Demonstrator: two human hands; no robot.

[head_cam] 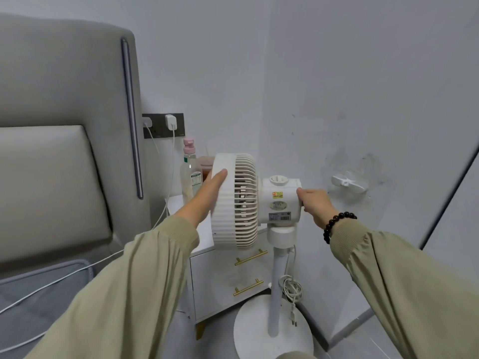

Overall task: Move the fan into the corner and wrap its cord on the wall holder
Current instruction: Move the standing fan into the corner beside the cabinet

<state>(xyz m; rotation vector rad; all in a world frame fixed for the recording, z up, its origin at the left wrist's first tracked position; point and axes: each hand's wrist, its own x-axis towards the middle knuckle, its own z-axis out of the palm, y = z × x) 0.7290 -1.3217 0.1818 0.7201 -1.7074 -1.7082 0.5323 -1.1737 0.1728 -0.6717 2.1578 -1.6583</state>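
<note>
Fan: white pedestal fan, upright on the floor in front of the line where two walls meet. Its grille head faces 9 o'clock; the motor housing points to 3 o'clock.
Fan footing: the round base sits at 6 o'clock of the head, just beside the nightstand.
Cord: white cord, gathered in a loose bundle, hangs against the pole at 5 o'clock of the head. It is well apart from the wall holder.
Plug: the plug dangles below the bundle, over the base.
Wall holder: white wall holder, fixed to the right-hand wall at 3 o'clock of the head, near the fan but not touching it.
Left hand: left hand, fingers straight and together, lies flat against the front rim of the head at its 9 o'clock side.
Right hand: right hand grips the rear end of the motor housing, thumb on top. A dark beaded bracelet circles the wrist.
Hands, relation: well apart, one at each end of the head.
Nightstand: white nightstand with two gold handles, at 7 o'clock of the head.
Nightstand top: a pink-capped bottle stands at 10 o'clock of the head.
Wall: dark outlet panel at 11 o'clock, two white chargers plugged in, cables trailing down.
Far left: grey padded headboard at 9 o'clock.
</note>
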